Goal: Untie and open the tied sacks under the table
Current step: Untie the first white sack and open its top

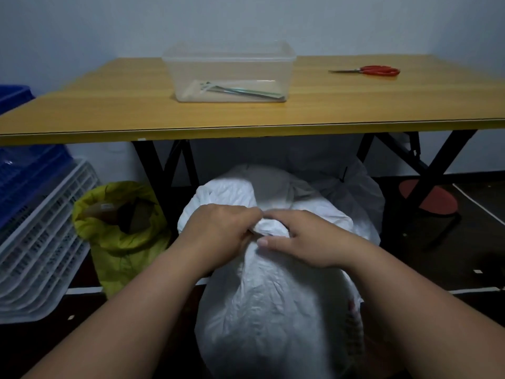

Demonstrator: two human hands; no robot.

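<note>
A big white woven sack (273, 310) stands on the floor in front of the table, its neck bunched at the top. My left hand (221, 233) grips the left side of the bunched neck (272, 227), fingers curled into the folds. My right hand (303, 239) holds the neck from the right, thumb pressed on the fabric below it. Behind it, under the wooden table (136, 116), a second white sack (355, 187) leans with a dark tie round its neck. A yellow-green sack (117, 242) stands open at the left.
On the table are a clear plastic box (229, 72) with flat items inside and red-handled scissors (369, 70). Blue and white crates (35, 228) are stacked at the left. A red stool (429, 198) stands under the table's right side, by its black legs.
</note>
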